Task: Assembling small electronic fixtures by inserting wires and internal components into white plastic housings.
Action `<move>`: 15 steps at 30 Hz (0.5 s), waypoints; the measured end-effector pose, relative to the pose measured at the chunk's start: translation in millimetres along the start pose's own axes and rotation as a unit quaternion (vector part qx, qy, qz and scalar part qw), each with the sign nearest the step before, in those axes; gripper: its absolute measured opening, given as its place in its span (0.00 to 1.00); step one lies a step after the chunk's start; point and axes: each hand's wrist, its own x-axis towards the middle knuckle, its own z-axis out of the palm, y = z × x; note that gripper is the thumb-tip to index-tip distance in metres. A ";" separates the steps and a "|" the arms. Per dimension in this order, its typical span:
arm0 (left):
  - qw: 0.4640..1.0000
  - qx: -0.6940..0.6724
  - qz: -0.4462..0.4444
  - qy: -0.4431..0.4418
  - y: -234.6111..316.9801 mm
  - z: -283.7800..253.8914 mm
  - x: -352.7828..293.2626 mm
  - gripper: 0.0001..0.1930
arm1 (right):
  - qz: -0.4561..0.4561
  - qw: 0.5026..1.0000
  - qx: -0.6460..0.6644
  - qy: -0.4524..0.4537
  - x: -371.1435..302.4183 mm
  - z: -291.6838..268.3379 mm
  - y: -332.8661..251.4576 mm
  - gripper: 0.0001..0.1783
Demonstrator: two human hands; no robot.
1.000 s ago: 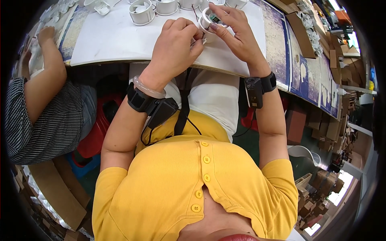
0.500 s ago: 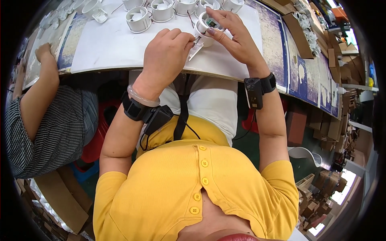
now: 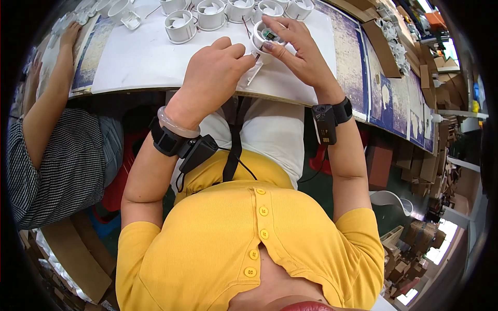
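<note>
A round white fan housing (image 3: 256, 42) with a small green circuit board (image 3: 270, 35) inside stands near the table's front edge. My right hand (image 3: 306, 58) steadies it, thumb and fingers closed around its rim. Just left of it, my left hand (image 3: 215, 75) is closed in a pinch on thin dark wires (image 3: 258, 55) at the housing's side; the fingertips are partly hidden. Below those fingers a flat white tab (image 3: 252, 75) sticks out toward the table edge.
Several white fan housings with blades (image 3: 211, 15) stand in rows behind my hands on the white-covered table (image 3: 140, 62). At the left, a co-worker's arm (image 3: 57, 78) reaches over the table among white parts. A cardboard box (image 3: 383, 49) of white parts sits at the right.
My left hand has shifted slightly left and down, still pinched by the housing. My right hand stays on the rim. The co-worker's hand has reached farther up the table.
</note>
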 end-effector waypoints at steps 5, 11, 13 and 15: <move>1.000 -0.014 0.003 -0.010 -2.6 -2.6 0.3 0.08 | 0.008 1.000 0.012 -0.005 -3.3 0.9 -1.4 0.26; 0.999 -0.034 -0.021 -0.033 -2.0 -7.7 -1.4 0.06 | 0.005 1.000 0.008 -0.003 -7.1 4.8 -4.5 0.25; 0.998 -0.034 -0.022 -0.040 -0.6 -7.7 -1.6 0.06 | 0.010 1.000 0.011 -0.004 -8.9 4.5 -4.6 0.25; 0.995 -0.085 -0.047 -0.019 -0.6 -5.7 -0.9 0.05 | 0.025 0.998 0.054 -0.003 -5.6 4.8 -1.7 0.26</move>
